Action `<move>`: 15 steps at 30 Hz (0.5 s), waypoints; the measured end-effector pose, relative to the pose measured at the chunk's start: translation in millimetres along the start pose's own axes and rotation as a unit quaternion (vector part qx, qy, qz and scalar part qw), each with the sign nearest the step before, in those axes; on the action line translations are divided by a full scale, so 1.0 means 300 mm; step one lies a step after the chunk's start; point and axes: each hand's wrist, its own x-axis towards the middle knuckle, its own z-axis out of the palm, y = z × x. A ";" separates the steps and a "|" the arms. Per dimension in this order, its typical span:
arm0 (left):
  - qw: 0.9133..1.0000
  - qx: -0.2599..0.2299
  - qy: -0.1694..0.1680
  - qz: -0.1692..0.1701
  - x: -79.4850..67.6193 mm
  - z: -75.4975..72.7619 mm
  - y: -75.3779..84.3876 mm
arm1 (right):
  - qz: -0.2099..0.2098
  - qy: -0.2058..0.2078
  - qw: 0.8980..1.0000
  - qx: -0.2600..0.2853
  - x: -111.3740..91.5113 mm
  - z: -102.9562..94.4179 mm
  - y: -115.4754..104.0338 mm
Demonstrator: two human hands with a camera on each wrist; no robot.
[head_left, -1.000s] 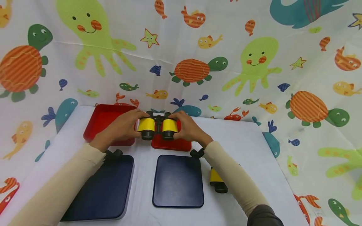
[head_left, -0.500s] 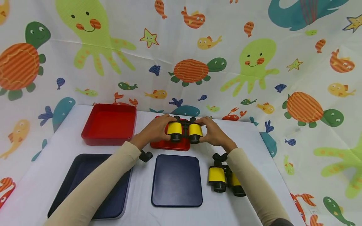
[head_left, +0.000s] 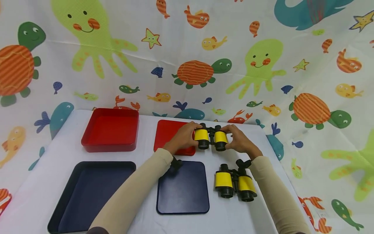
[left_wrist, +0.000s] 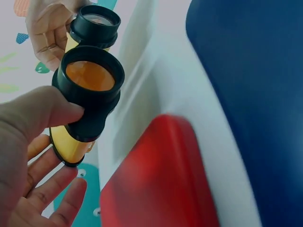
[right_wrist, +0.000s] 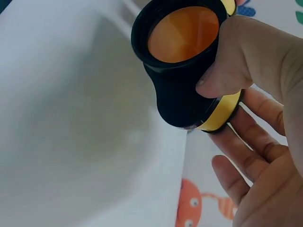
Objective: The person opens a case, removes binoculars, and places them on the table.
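Note:
A pair of yellow and black binoculars (head_left: pixel 201 135) is held between both hands near the back of the table, objective lenses facing me. My left hand (head_left: pixel 183 137) grips its left barrel, above the right part of a flat red lid (head_left: pixel 166 129). On the right barrel is my right hand (head_left: pixel 240 141). Each thumb presses the black front end, as the left wrist view shows for the left thumb (left_wrist: pixel 57 108) and the right wrist view for the right thumb (right_wrist: pixel 227 78). The fingers reach round behind. Orange-tinted glass shows in the lenses.
Closer to me on the right lies a second pair of yellow binoculars (head_left: pixel 224 180). A red box (head_left: pixel 108 148) stands at back left, with a dark blue tray (head_left: pixel 90 195) in front of it. A dark blue lid (head_left: pixel 183 198) lies mid-table. Printed fabric (head_left: pixel 163 19) hangs behind.
Both hands have carried the binoculars rightward, from between the red box and red lid, across the lid, to its right side. The second binoculars have come out from behind the right arm.

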 end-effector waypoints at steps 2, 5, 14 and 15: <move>1.000 -0.002 -0.003 -0.001 0.016 0.027 0.014 | 0.005 -0.001 1.000 -0.002 -0.009 -0.012 0.026; 1.000 0.004 -0.004 -0.001 0.034 0.064 0.031 | 0.015 -0.004 1.000 -0.004 -0.019 -0.024 0.059; 1.000 -0.003 -0.001 -0.011 0.058 0.142 0.055 | 0.043 -0.015 0.999 -0.008 -0.038 -0.026 0.118; 1.000 -0.005 -0.001 -0.011 0.059 0.148 0.057 | 0.044 -0.016 0.999 -0.012 -0.039 -0.026 0.122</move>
